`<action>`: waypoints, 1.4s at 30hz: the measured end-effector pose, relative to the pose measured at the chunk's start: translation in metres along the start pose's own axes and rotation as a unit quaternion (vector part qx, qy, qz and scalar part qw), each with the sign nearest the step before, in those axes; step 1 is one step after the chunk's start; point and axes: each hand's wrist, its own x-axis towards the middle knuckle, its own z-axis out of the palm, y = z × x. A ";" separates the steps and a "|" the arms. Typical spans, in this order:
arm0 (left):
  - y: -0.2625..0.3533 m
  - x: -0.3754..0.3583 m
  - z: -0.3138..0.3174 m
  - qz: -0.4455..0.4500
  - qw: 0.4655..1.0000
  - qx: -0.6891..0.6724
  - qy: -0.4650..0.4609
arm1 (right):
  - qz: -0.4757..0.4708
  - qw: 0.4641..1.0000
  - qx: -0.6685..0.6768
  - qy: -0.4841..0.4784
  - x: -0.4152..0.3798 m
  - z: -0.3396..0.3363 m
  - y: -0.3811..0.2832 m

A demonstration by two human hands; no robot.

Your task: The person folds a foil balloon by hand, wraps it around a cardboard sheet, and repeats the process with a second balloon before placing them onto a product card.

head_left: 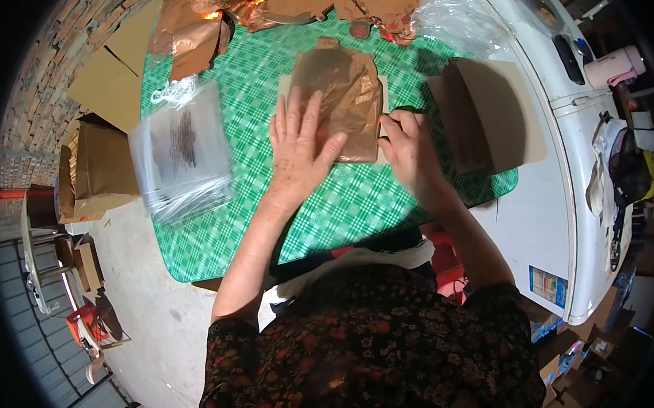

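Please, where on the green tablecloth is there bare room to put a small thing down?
One bare patch is on the near side of the brown bag, between the forearms. Another lies between the left hand and the clear bags. The far edge is crowded with crumpled plastic; cardboard covers much of the right.

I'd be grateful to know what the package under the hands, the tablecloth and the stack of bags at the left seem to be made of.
Package: likely thin, glossy copper-brown plastic film, judging by its creases and highlights.
Tablecloth: perhaps smooth coated fabric or vinyl, green plaid; the look leaves it open.
Stack of bags: apparently clear, shiny plastic, given the see-through layers and bright edges.
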 end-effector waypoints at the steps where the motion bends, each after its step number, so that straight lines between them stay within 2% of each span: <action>1: -0.006 0.005 -0.002 -0.005 0.999 -0.046 0.011 | -0.007 1.000 -0.004 0.008 -0.002 0.000 -0.002; 2: -0.010 0.009 -0.004 -0.013 0.999 -0.017 0.034 | -0.014 1.000 -0.008 0.016 -0.003 0.001 -0.002; 5: -0.027 0.024 -0.014 -0.069 0.992 -0.099 0.037 | 0.020 0.997 0.074 0.014 -0.013 0.016 0.005; 8: -0.030 0.037 -0.034 -0.102 0.986 -0.131 0.026 | -0.012 0.999 0.029 0.025 -0.009 0.003 -0.005; 11: -0.040 0.056 -0.042 -0.043 0.991 -0.111 0.065 | -0.010 0.998 0.052 0.027 -0.013 0.005 -0.004; 15: -0.062 0.070 -0.046 -0.044 0.998 -0.042 0.006 | -0.032 0.998 0.033 0.037 -0.012 0.000 -0.006; 18: -0.097 0.068 -0.033 0.073 0.994 0.069 0.052 | -0.026 0.998 0.040 0.030 -0.017 0.002 -0.003; 21: -0.099 0.054 -0.031 0.071 0.990 0.109 0.055 | -0.021 0.999 0.016 0.020 -0.015 -0.004 -0.009; 24: -0.088 0.047 -0.036 0.057 0.992 0.102 0.038 | -0.017 0.999 0.020 0.025 -0.017 0.000 -0.006; 30: -0.077 0.046 -0.030 0.144 0.987 0.067 -0.030 | -0.009 0.999 0.030 0.012 -0.020 -0.002 -0.007; 31: -0.075 0.047 -0.030 0.163 0.985 0.027 -0.039 | -0.007 0.999 0.031 0.003 -0.019 -0.006 -0.009; 34: -0.065 0.052 -0.028 0.181 0.978 0.049 -0.090 | -0.004 0.999 0.036 -0.014 -0.018 -0.006 -0.008; 40: -0.045 0.063 -0.028 0.158 0.981 -0.063 -0.098 | -0.012 0.998 0.049 -0.039 -0.019 -0.005 -0.002; 42: -0.055 0.068 -0.020 0.199 0.976 0.006 -0.089 | -0.013 0.998 0.056 -0.041 -0.020 -0.005 -0.001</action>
